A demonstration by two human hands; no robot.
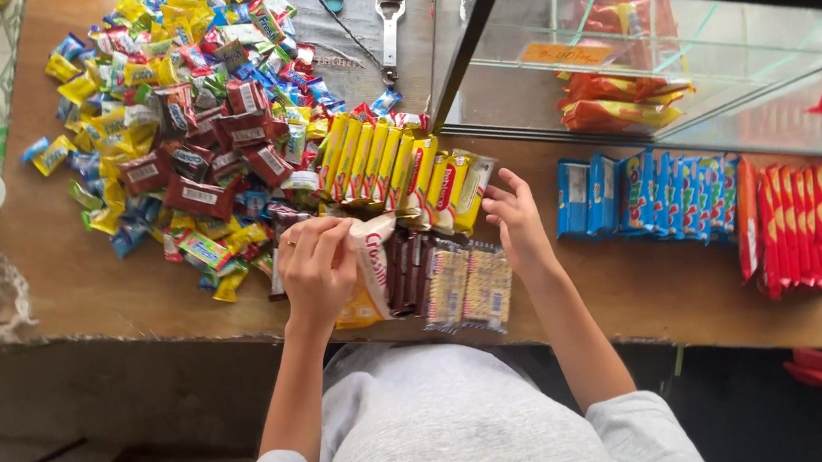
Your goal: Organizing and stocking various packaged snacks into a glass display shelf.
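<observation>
Left hand (317, 262): grasping a cream-and-white snack packet (371, 265) by its top edge, holding it over the table (95, 291).
Right hand (516, 221): released, fingertips touching the row of yellow wafer bars (405, 166) just ahead.
Between the hands: dark chocolate bars (409, 266) and checkered biscuit packs (466, 281).
Beyond the left hand: heap of mixed candies (178, 103).
</observation>
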